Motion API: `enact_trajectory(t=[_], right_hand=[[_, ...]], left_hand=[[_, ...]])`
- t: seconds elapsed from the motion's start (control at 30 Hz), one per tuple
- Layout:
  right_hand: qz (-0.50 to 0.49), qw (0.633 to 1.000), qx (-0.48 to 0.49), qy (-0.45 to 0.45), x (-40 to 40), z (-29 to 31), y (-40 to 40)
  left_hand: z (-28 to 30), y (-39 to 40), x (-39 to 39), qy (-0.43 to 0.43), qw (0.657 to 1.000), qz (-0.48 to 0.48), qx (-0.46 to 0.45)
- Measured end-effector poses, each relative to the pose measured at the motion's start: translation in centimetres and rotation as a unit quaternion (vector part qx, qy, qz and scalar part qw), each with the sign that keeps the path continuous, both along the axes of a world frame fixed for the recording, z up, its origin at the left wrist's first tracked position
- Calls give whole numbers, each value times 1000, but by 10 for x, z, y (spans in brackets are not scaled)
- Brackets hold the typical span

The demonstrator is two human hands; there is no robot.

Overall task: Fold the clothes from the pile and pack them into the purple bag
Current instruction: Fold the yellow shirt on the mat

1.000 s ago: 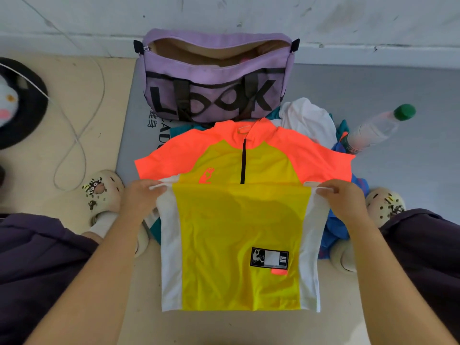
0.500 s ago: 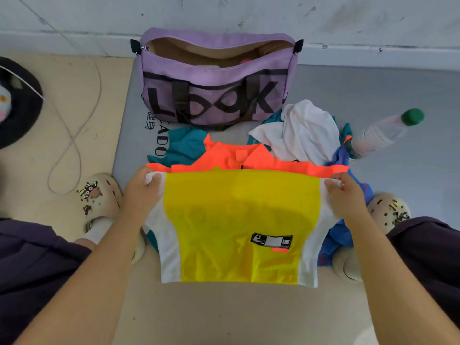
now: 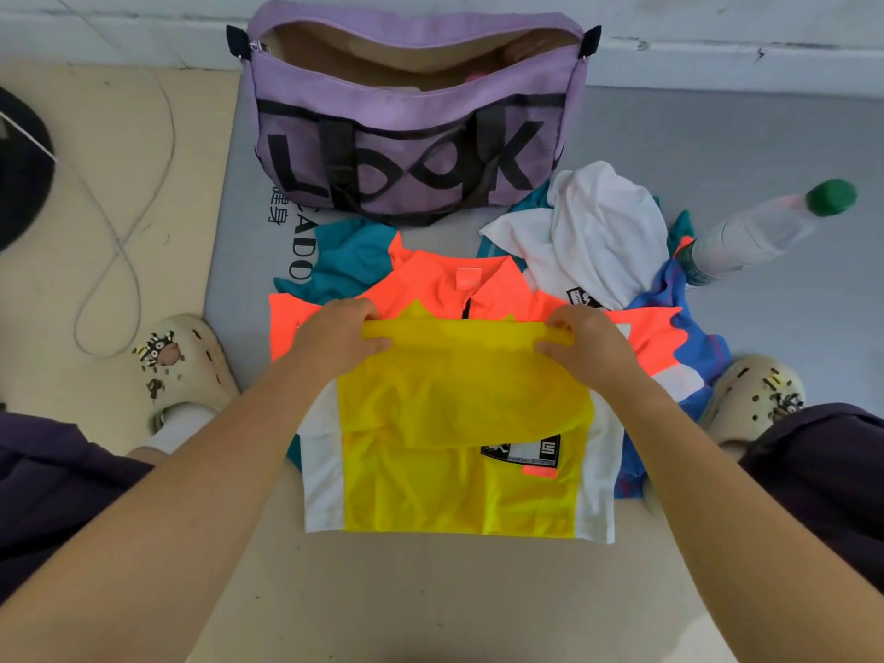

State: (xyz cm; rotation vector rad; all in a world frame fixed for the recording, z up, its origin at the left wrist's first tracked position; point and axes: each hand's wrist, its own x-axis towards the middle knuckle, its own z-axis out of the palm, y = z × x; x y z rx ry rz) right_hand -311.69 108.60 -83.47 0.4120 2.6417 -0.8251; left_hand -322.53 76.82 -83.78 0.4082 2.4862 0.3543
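Observation:
A yellow, orange and white jersey lies flat on the floor in front of me. My left hand and my right hand each pinch a raised fold of its yellow fabric across the chest, just below the orange collar. The purple bag with black letters stands unzipped against the wall behind the jersey. Other clothes lie between them: a white shirt, a teal garment and a blue one.
A clear bottle with a green cap lies at the right on the grey mat. My feet in cream clogs flank the jersey. A white cable loops on the beige floor at the left.
Both hands have moved inward from the jersey's side edges toward its middle and now lift a fold of yellow fabric. The camera has tilted nearer to the floor.

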Motion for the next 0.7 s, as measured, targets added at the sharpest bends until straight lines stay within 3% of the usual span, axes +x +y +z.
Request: enact_trajectory(t=[0.17, 0.27, 0.37, 0.5, 0.57, 0.7], right_hand=[[60, 993, 97, -28, -4, -9, -3], [87, 984, 139, -65, -7, -9, 1], [93, 990, 68, -82, -3, -6, 10], [70, 988, -14, -136, 11, 13, 23], [71, 989, 4, -129, 12, 28, 27], [36, 995, 53, -75, -7, 84, 27]], left_hand=[[0, 1, -13, 8, 994, -60, -94], [3, 0, -17, -56, 997, -46, 29], [11, -5, -17, -109, 990, -56, 74], [19, -23, -17, -140, 976, -151, -75], [28, -29, -17, -117, 978, -148, -94], [77, -27, -28, 38, 996, -72, -34]])
